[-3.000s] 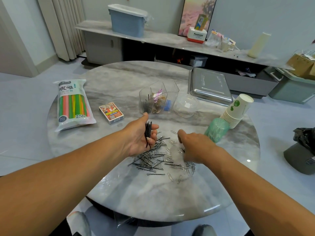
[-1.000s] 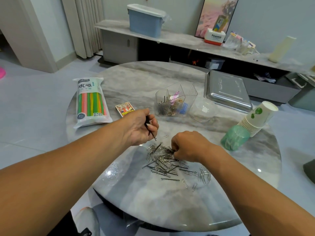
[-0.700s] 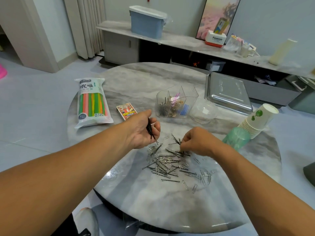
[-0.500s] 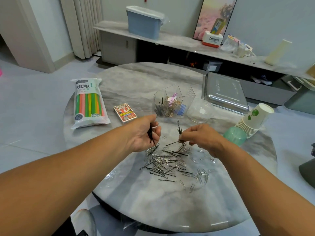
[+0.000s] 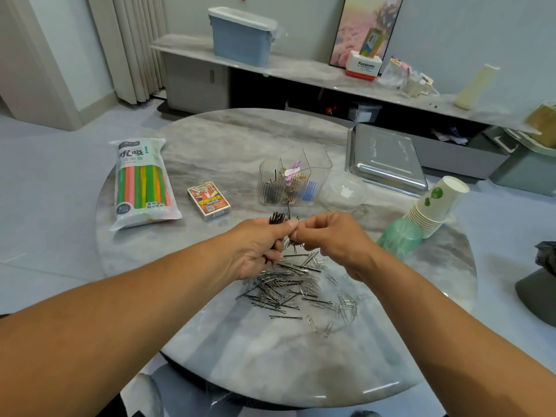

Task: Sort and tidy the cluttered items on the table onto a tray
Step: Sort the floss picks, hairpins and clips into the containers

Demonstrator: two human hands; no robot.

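Room: pale floor, a curtain at the back left, a long shelf with a blue bin (image 5: 243, 36) behind the desk.
Desk (image 5: 210, 350): round, grey marble.
Left hand (image 5: 258, 249): fingers curled round a bunch of black pins (image 5: 276, 218), held upright above the desk.
Right hand (image 5: 332, 239): fingertips pinch a pin or two against the bunch; both hands touch at the thumbs.
Pile (image 5: 288, 287): black pins and silver clips, loose on the desk just below the hands.
Organizer (image 5: 293, 179): clear, divided, beyond the hands.
Tray (image 5: 385, 159): metal, far right edge.
Elsewhere: straws (image 5: 141, 182) at the left, card box (image 5: 209, 199) beside them, cups (image 5: 436, 206) at the right.
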